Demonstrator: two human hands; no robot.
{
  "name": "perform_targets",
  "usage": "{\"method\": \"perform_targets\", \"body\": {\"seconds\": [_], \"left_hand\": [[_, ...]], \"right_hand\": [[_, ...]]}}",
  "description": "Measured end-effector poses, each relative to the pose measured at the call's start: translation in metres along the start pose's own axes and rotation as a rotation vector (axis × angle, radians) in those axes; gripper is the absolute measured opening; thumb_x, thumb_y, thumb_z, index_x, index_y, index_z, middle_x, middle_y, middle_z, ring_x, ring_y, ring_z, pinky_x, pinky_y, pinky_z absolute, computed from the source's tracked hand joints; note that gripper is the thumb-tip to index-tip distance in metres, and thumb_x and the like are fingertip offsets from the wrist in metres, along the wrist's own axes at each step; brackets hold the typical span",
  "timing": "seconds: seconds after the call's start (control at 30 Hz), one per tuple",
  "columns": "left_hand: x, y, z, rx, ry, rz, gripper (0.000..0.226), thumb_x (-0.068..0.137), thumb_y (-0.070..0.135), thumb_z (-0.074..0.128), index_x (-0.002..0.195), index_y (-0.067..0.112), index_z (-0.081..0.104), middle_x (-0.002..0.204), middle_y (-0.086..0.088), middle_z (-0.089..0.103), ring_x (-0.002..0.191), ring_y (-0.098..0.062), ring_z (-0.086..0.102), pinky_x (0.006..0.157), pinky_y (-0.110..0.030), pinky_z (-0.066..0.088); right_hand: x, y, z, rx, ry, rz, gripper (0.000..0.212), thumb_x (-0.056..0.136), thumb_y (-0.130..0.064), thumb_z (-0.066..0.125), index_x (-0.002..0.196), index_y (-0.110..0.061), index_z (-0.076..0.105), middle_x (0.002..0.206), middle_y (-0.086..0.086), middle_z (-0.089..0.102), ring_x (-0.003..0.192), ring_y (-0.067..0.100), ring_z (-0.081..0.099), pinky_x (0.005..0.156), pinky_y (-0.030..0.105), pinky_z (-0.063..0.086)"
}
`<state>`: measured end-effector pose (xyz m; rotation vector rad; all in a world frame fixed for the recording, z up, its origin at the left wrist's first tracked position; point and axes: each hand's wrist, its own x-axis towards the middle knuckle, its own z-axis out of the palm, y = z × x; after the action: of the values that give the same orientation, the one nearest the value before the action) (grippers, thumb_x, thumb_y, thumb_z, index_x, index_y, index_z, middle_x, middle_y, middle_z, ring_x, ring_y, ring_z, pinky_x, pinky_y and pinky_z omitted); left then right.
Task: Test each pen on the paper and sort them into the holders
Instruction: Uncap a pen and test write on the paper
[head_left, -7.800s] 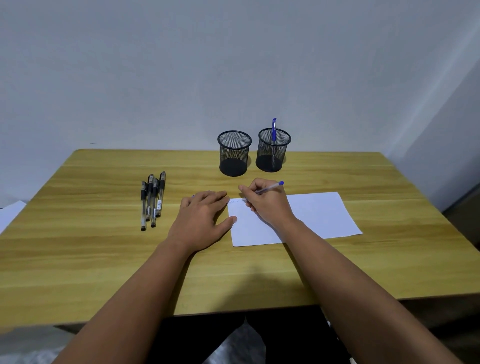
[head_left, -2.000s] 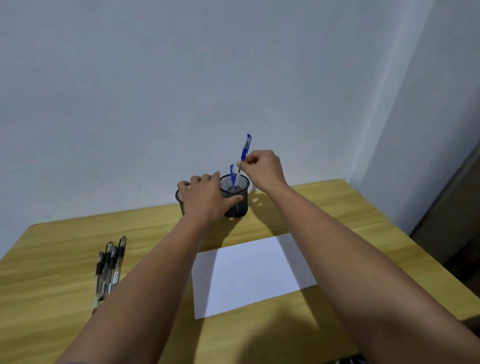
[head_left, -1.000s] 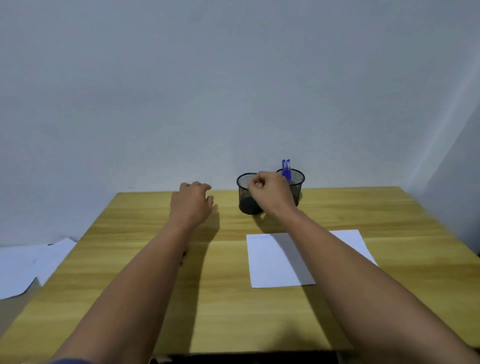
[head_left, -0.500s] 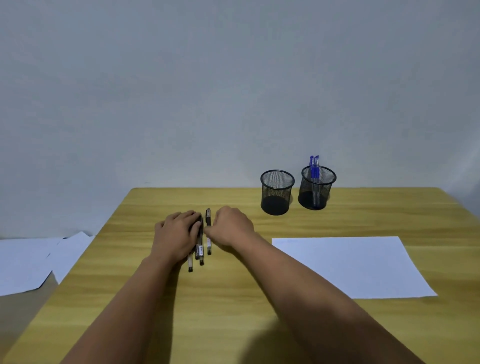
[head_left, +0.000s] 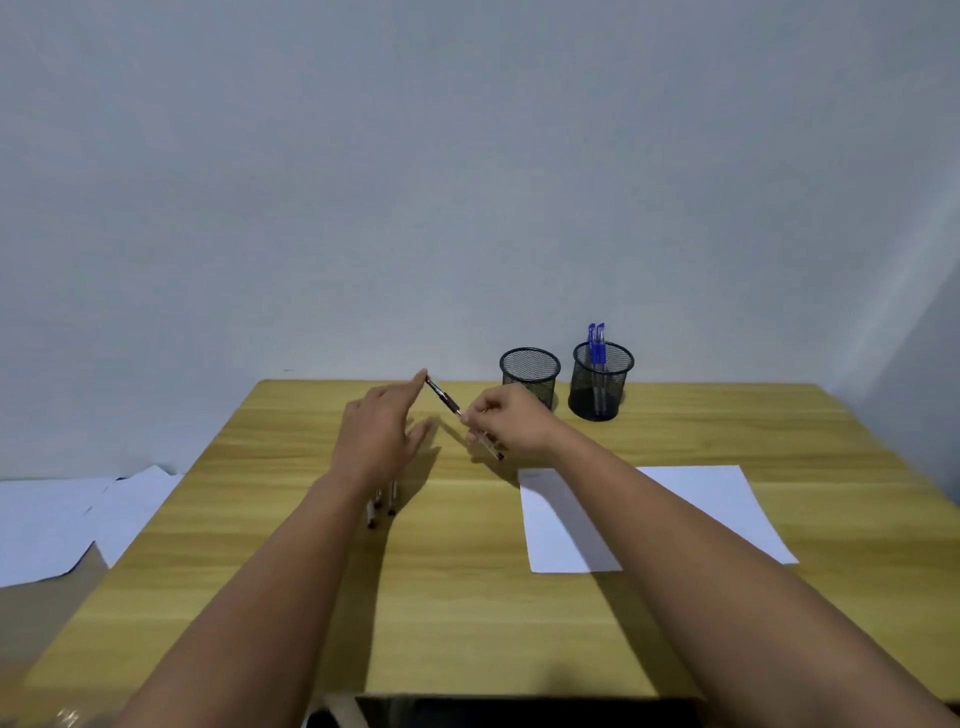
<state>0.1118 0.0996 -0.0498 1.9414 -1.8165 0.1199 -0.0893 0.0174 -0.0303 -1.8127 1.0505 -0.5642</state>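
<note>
My right hand (head_left: 511, 421) pinches the dark pen (head_left: 445, 399) above the table (head_left: 467, 597), left of the paper (head_left: 701, 499). My left hand (head_left: 382, 431) meets its far end. Through the blur I cannot tell if it pinches the cap. I'd pull straight along the barrel.

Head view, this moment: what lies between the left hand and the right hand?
A black pen bridges the gap, as the head view shows. The right hand grips its lower part, and its upper end touches the left hand.
</note>
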Motion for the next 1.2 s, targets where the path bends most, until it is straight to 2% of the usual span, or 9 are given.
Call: {"method": "perform_targets", "body": {"seconds": [0.07, 0.17, 0.27, 0.47, 0.6, 0.8, 0.93, 1.07, 1.2], "left_hand": [[0.002, 0.014, -0.007, -0.015, 0.089, 0.056, 0.058, 0.092, 0.037, 0.070, 0.145, 0.026, 0.052, 0.128, 0.003, 0.069, 0.117, -0.026, 0.060, 0.089, -0.045, 0.051], [0.003, 0.038, -0.016, -0.057, 0.151, 0.173, 0.031, 0.093, 0.033, 0.071, 0.123, 0.025, 0.069, 0.111, 0.005, 0.074, 0.102, -0.025, 0.065, 0.080, -0.039, 0.051], [0.001, 0.062, -0.022, -0.075, 0.150, 0.218, 0.014, 0.095, 0.032, 0.067, 0.104, 0.024, 0.074, 0.096, 0.008, 0.073, 0.093, -0.023, 0.061, 0.074, -0.038, 0.047], [-0.004, 0.112, -0.026, -0.220, 0.100, 0.211, 0.018, 0.098, 0.037, 0.061, 0.102, 0.021, 0.069, 0.092, 0.007, 0.071, 0.093, -0.019, 0.058, 0.074, -0.041, 0.050], [-0.005, 0.136, -0.024, -0.351, -0.009, 0.175, 0.032, 0.098, 0.051, 0.047, 0.089, 0.023, 0.060, 0.080, 0.003, 0.069, 0.077, -0.021, 0.062, 0.067, -0.041, 0.049], [-0.011, 0.172, -0.017, -0.499, -0.231, 0.097, 0.047, 0.109, 0.036, 0.037, 0.076, 0.005, 0.053, 0.072, -0.015, 0.064, 0.067, -0.029, 0.055, 0.067, -0.042, 0.044], [-0.023, 0.146, 0.003, -0.381, -0.342, 0.055, 0.051, 0.107, 0.043, 0.039, 0.078, 0.006, 0.057, 0.079, -0.015, 0.065, 0.076, -0.034, 0.059, 0.071, -0.046, 0.047], [-0.027, 0.102, 0.019, -0.012, -0.185, -0.025, 0.040, 0.102, 0.047, 0.037, 0.079, 0.024, 0.061, 0.081, 0.002, 0.057, 0.077, -0.026, 0.057, 0.071, -0.039, 0.049], [-0.021, 0.081, 0.039, 0.302, -0.185, -0.085, 0.037, 0.101, 0.040, 0.040, 0.110, 0.021, 0.070, 0.106, -0.006, 0.058, 0.099, -0.028, 0.056, 0.100, -0.053, 0.042]], "right_hand": [[-0.019, -0.004, -0.021, 0.029, 0.006, 0.002, 0.019, 0.101, -0.018, 0.073, 0.100, 0.001, 0.077, 0.092, 0.020, 0.079, 0.054, 0.007, 0.057, 0.053, 0.020, 0.046], [-0.042, -0.004, -0.048, 0.086, -0.021, 0.035, 0.014, 0.100, -0.024, 0.075, 0.099, -0.011, 0.080, 0.086, 0.001, 0.078, 0.061, 0.006, 0.060, 0.056, 0.022, 0.043], [-0.062, -0.005, -0.067, 0.301, 0.041, 0.068, 0.010, 0.098, -0.023, 0.077, 0.101, -0.013, 0.079, 0.089, 0.002, 0.078, 0.062, 0.007, 0.061, 0.060, 0.023, 0.043], [-0.074, -0.003, -0.076, 0.662, 0.228, 0.067, 0.015, 0.101, -0.030, 0.074, 0.103, -0.015, 0.075, 0.082, -0.001, 0.075, 0.055, 0.008, 0.055, 0.047, 0.019, 0.039], [-0.074, -0.009, -0.077, 0.653, 0.338, 0.043, 0.025, 0.109, -0.033, 0.060, 0.095, -0.014, 0.069, 0.060, -0.006, 0.055, 0.045, 0.008, 0.041, 0.043, 0.020, 0.029], [-0.061, 0.007, -0.078, 0.723, 0.566, 0.130, 0.035, 0.108, -0.025, 0.055, 0.076, -0.015, 0.061, 0.051, -0.003, 0.042, 0.037, 0.011, 0.031, 0.038, 0.016, 0.021], [-0.067, 0.038, -0.133, 0.786, 0.847, 0.258, 0.035, 0.108, -0.026, 0.053, 0.074, -0.018, 0.060, 0.056, -0.002, 0.043, 0.026, 0.008, 0.029, 0.038, 0.017, 0.021], [-0.086, 0.052, -0.165, 0.675, 0.819, 0.183, 0.027, 0.102, -0.028, 0.065, 0.077, -0.018, 0.062, 0.059, -0.003, 0.054, 0.038, 0.008, 0.041, 0.041, 0.017, 0.028], [-0.099, 0.067, -0.154, 0.472, 0.756, 0.126, 0.023, 0.100, -0.022, 0.072, 0.082, -0.016, 0.059, 0.064, 0.003, 0.066, 0.041, 0.010, 0.052, 0.041, 0.019, 0.037]]}}
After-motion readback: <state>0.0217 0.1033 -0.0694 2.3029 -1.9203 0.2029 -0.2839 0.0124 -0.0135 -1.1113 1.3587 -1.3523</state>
